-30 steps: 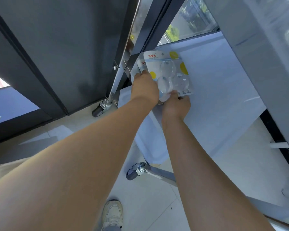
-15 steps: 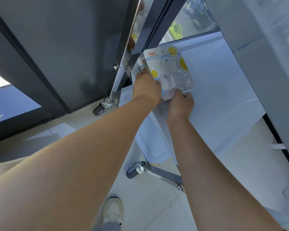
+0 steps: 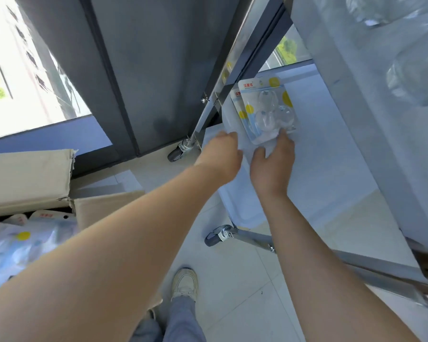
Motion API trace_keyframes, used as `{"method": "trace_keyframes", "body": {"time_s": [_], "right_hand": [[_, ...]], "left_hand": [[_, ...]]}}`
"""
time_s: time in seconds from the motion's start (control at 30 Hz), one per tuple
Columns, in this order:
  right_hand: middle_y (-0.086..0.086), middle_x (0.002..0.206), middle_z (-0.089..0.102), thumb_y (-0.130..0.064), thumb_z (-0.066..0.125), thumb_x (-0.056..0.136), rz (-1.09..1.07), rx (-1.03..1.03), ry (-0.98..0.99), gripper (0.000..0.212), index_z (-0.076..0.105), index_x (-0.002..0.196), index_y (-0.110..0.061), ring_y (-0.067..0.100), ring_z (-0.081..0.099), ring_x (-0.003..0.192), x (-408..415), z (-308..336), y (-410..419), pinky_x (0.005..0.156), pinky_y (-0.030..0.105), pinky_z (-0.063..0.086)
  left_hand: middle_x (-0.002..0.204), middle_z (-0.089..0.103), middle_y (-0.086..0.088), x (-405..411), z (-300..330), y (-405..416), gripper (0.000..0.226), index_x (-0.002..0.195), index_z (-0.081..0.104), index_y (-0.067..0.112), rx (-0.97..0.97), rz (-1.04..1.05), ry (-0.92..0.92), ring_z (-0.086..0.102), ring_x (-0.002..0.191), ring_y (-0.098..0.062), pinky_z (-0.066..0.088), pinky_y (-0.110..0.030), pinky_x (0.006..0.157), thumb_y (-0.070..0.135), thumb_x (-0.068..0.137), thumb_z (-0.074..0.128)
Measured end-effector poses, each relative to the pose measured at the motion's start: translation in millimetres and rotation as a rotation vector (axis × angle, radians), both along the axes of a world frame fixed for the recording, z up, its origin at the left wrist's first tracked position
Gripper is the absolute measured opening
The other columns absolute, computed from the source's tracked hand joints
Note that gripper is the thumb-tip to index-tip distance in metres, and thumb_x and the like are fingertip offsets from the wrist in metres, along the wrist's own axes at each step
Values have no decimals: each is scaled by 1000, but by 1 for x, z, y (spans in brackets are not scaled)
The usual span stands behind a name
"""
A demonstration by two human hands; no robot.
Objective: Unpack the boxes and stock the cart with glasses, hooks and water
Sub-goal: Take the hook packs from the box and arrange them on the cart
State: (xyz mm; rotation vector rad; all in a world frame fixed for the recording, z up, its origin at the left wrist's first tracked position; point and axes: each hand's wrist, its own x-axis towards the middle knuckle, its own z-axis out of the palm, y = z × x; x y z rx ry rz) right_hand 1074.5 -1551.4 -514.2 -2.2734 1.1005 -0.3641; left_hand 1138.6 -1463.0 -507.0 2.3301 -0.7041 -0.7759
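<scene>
Hook packs on the cart's lower shelf

Two hook packs (image 3: 267, 107) lie stacked on the cart shelf (image 3: 331, 156); the right hand (image 3: 273, 164) touches their near edge, the left hand (image 3: 223, 154) hovers just beside them.

Both bare forearms reach forward and down toward the clear plastic blister pack of hooks with its white and yellow card (image 3: 267, 112). The right hand (image 3: 273, 164) lies just below the pack, palm down, fingers straight and spread, its fingertips (image 3: 283, 135) touching the pack's lower edge. The left hand (image 3: 224, 154) hovers just to the left of and below the pack, blurred, fingers loosely extended, holding nothing. Both wrists are nearly straight.
</scene>
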Motion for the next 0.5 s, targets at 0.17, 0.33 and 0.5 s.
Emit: {"method": "trace_keyframes", "body": {"time_s": [0.17,0.33,0.5], "right_hand": [[9,142,40,-10,44,94,225,80,177,47,37,141,-7,24,34,130,-47,38,79,95,25,29],[10,141,42,-13,44,95,500,136,376,48,37,142,-7,26,32,130,-98,67,154,102,29,25],[9,139,44,-12,42,95,793,167,483,44,41,139,-6,26,34,127,-140,87,223,104,26,21]], "left_hand": [[120,47,-15,-47,33,85,28,117,47,2,133,27,-14,47,112,-32,39,-34,83,22,100,37],[124,47,-13,-115,53,200,35,126,46,5,321,136,26,45,117,-31,42,-38,91,25,99,37],[125,47,-9,-183,77,297,34,125,47,8,416,361,143,45,117,-27,40,-35,90,28,100,37]]}}
